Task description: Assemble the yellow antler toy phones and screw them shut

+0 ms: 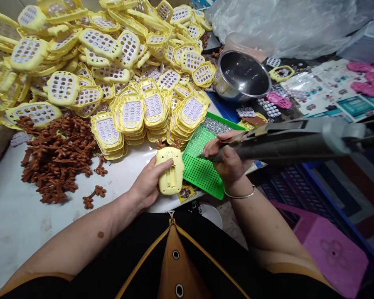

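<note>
yellow casing (171, 176) is sitting below frame centre, left hand (147, 182) clasping it; right hand (231, 164) is gripping grey tool (283, 143) mid-right.

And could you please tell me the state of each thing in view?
Yellow antlered toy casing: back showing, battery compartment open, in left hand
Power screwdriver: in right hand, running state unclear
Green perforated tray: screws at its far end
Metal bowl: upright
Brown antler pieces: heaped loose
Yellow keypad shells: some stacked, others piled
Clear plastic sheeting: crumpled
</note>
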`<act>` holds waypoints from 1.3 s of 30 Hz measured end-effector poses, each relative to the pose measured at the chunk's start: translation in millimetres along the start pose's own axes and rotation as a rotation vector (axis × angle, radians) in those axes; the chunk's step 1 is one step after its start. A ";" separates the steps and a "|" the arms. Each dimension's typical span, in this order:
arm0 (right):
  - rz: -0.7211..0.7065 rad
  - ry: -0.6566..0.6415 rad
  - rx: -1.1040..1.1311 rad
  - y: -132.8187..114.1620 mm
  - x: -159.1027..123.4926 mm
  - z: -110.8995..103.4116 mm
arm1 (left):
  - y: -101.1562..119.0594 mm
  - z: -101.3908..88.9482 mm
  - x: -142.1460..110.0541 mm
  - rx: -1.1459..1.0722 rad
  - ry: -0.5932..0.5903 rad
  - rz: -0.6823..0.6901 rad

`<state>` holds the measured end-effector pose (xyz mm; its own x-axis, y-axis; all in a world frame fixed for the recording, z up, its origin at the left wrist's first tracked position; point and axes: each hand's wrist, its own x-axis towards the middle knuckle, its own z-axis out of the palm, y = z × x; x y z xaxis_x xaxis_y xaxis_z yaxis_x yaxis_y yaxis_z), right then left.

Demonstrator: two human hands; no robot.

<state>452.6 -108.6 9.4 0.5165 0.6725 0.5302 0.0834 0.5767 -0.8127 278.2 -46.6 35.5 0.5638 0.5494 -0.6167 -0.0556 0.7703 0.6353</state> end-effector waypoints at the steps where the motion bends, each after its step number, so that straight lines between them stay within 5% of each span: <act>1: 0.016 0.000 -0.007 1.3 -0.8 -0.5 | -0.5 0.5 0.2 0.008 -0.006 -0.007; 14: 0.076 0.021 -0.107 11.1 -2.9 -0.6 | -2.1 -3.5 0.1 -0.003 -0.043 0.007; 20: -0.079 0.012 0.054 -38.5 -1.3 19.1 | -1.9 1.3 -1.0 -0.063 0.057 0.059; 26: -0.024 -0.199 0.190 -85.6 -18.9 37.6 | -5.0 4.9 -3.2 -0.101 0.123 0.131; 39: -0.001 -0.213 0.235 -73.0 -34.4 39.4 | -7.3 5.4 -8.8 -0.109 0.064 0.146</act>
<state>395.2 -155.5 60.0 0.3241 0.7396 0.5899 -0.1286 0.6522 -0.7470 278.1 -58.8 38.8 0.4897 0.6748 -0.5521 -0.2239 0.7093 0.6684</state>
